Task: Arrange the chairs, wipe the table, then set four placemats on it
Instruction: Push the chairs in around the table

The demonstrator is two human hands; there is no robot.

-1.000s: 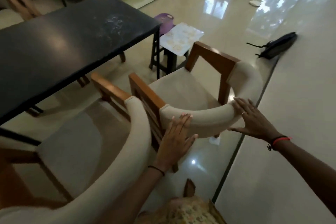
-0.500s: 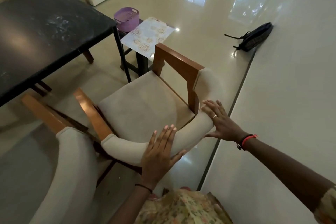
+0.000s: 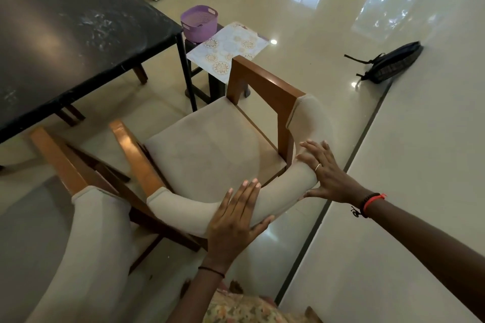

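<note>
Starting at the far left, we find the black table (image 3: 78, 42), its top smeared with pale marks, so the wipe is not yet done. At the near left a second chair (image 3: 86, 244) stands by the table's edge. Right of it is the chair (image 3: 210, 149) we are handling, its seat facing the table's corner and not tucked under. Beyond it the placemats (image 3: 228, 47) lie on a small stool (image 3: 216, 85) beside a purple basket (image 3: 199, 22). We judge they are parked there so the top is free for wiping.

Our left hand (image 3: 236, 223) lies flat on the curved backrest (image 3: 183, 207), fingers straight, gripping nothing. Our right hand (image 3: 328, 176) presses the backrest's right bend the same way, fingers spread. Flat palms suit a push, not a lift. On the far right a dark bag (image 3: 391, 63) lies well apart.
</note>
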